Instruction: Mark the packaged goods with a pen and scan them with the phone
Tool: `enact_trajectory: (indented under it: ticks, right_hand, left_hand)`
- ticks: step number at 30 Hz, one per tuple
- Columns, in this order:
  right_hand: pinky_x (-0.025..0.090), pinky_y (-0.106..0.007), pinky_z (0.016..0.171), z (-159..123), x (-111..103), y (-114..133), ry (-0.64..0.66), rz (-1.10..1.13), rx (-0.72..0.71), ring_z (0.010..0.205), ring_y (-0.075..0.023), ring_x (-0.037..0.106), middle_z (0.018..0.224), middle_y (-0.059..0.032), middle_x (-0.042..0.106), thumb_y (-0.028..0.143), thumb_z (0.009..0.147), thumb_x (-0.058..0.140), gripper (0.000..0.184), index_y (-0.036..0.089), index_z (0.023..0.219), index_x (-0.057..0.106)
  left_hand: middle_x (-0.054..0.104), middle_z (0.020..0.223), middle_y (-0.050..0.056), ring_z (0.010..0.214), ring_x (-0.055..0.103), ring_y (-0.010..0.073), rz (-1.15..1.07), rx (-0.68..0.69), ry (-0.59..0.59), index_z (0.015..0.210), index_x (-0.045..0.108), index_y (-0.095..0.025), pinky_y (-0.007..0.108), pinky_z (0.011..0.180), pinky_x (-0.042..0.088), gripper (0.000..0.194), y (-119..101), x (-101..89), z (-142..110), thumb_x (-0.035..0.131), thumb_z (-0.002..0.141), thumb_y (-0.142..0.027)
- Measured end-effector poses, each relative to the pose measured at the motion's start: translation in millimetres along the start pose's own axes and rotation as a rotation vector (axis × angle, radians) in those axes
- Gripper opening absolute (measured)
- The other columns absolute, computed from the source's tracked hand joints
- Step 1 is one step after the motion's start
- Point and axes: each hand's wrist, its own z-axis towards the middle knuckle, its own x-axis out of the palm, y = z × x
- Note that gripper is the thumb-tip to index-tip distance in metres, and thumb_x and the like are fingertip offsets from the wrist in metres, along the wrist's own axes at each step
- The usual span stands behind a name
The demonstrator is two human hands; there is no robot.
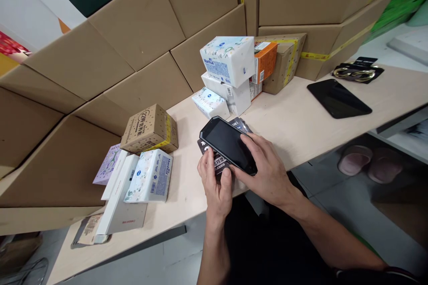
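Note:
My right hand (267, 167) is closed around the near right end of a black smartphone (229, 142), its dark screen facing up. The phone is tilted over a dark packet with white printing (219, 164), covering most of it. Parts of the packet show past the phone's left edge and far right corner. My left hand (216, 187) grips the packet's near left side, thumb and fingers around it, close to the phone's edge. The left fingers' undersides are hidden.
Tissue packs (227, 60) and an orange box (265, 61) are stacked at the back. Leftward stand a small brown carton (150, 129), a tissue pack (149, 178) and a white box (123, 213). A black flat pad (339, 98) lies right. Large cartons (133, 31) line the back.

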Motion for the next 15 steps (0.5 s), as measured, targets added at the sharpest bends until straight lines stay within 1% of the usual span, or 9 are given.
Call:
enact_trajectory:
  ticks: [4, 8, 15]
  right_hand:
    - [0.052, -0.056, 0.105, 0.2, 0.2, 1.5, 0.01, 0.003, 0.014, 0.126, -0.0334, 0.056, 0.135, -0.0195, 0.056, 0.033, 0.087, 0.067, 0.066, 0.017, 0.146, 0.04]
    - [0.051, -0.057, 0.104, 0.4, 1.1, 2.1, 0.013, 0.003, 0.023, 0.126, -0.0337, 0.056, 0.136, -0.0183, 0.055, 0.034, 0.088, 0.066, 0.068, 0.021, 0.148, 0.037]
    - [0.051, -0.056, 0.104, 1.7, 0.2, 0.8, 0.035, 0.005, 0.037, 0.126, -0.0337, 0.055, 0.136, -0.0181, 0.056, 0.034, 0.088, 0.065, 0.068, 0.021, 0.148, 0.037]
  left_hand:
    - [0.041, 0.154, 0.009, 0.144, 0.036, 0.0258, 0.009, 0.014, -0.006, 0.156, 0.031, -0.033, 0.048, 0.12, 0.03, 0.058, 0.5, 0.9, -0.2, 0.046, 0.101, -0.047]
    - [0.041, 0.154, 0.011, 0.144, 0.036, 0.0274, 0.011, 0.007, -0.016, 0.157, 0.028, -0.032, 0.05, 0.119, 0.031, 0.063, 1.9, 1.8, -1.4, 0.047, 0.1, -0.05]
    - [0.041, 0.154, 0.01, 0.144, 0.037, 0.027, -0.017, -0.008, -0.016, 0.157, 0.027, -0.032, 0.048, 0.119, 0.032, 0.065, 0.1, 1.3, -2.2, 0.05, 0.098, -0.05]
